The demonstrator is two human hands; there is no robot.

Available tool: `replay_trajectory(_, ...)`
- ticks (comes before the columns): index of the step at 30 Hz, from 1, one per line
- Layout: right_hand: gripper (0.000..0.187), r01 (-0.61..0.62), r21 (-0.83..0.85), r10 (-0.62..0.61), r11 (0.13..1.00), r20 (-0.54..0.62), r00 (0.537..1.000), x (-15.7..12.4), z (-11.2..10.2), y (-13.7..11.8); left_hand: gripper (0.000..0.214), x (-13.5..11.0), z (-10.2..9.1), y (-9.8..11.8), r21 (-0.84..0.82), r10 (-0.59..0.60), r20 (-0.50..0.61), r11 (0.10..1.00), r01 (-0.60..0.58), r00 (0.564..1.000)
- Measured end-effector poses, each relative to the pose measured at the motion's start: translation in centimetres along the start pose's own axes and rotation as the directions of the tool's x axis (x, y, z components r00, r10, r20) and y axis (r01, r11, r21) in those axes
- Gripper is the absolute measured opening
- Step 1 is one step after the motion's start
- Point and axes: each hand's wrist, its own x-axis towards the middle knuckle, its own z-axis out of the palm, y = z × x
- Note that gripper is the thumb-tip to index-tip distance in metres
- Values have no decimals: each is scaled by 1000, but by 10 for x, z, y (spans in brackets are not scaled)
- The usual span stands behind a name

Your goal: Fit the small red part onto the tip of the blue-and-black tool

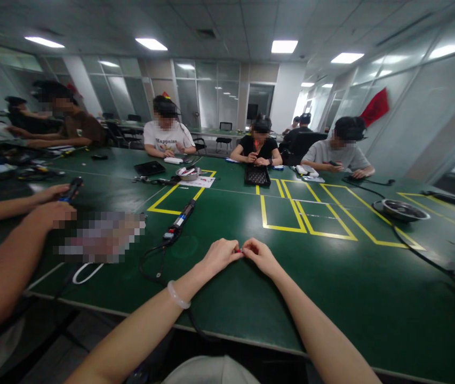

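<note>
My left hand [220, 255], with a pale bangle on its wrist, is closed in a pinch over the green table. Its fingertips meet those of my right hand [261, 257], which is also pinched. Between them shows a small red piece [239, 250], mostly covered by the fingers; its kind is too small to make out. Left of my hands lies a black and blue electric screwdriver [181, 217] with its cable [144, 266] curling toward the table's front edge.
Yellow tape outlines [285, 229] mark the green table [331, 298]. At the right stands a metal bowl [405, 210] beside black cables. A co-worker's hands [53, 210] hold a dark tool at the left. Several people sit opposite, one behind a black tray [257, 176].
</note>
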Motion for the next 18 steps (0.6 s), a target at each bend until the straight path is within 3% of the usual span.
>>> replay_trajectory(6, 16, 11, 17, -12, 1000, 40, 999, -1, -2, -5, 23, -1, 0, 1, 91, 150, -42, 985, -146, 988)
replay_trajectory(18, 17, -30, 107, 19, 994, 99, 995, 0, -6, -4, 20, 0, -4, -10, 109, 336, 27, 935, -337, 941)
